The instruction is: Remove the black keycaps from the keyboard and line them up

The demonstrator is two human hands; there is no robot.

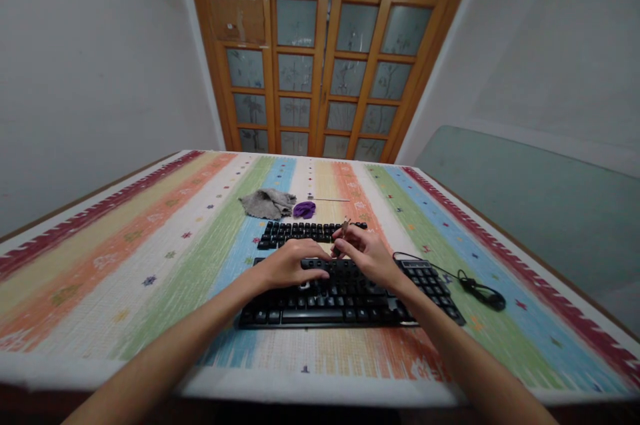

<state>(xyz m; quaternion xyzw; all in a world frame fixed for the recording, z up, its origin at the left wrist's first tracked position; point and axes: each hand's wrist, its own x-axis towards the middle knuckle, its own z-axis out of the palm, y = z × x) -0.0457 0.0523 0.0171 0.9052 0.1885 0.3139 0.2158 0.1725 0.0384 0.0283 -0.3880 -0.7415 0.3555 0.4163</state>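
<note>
A black keyboard [313, 315] lies before me, with part of its upper area bare of keycaps. My left hand [293, 263] rests over its upper left part, fingers stretched out and thumb apart, holding nothing visible. Above the upper middle, my right hand [367, 253] pinches a slim piece with a brownish tip [345, 227]; its kind is unclear. A small dark piece like a keycap [337, 250] shows at the right fingertips, close to the left fingers. Loose black keycaps [285, 231] stand in rows just behind the keyboard, partly hidden by my hands.
Behind the keycaps lie a grey cloth [269, 203], a purple bundle [305, 210] and a thin rod [330, 199]. The keyboard's coiled cable [483, 291] lies to the right. A striped cloth [165, 265] covers the table; wooden doors [325, 71] stand beyond.
</note>
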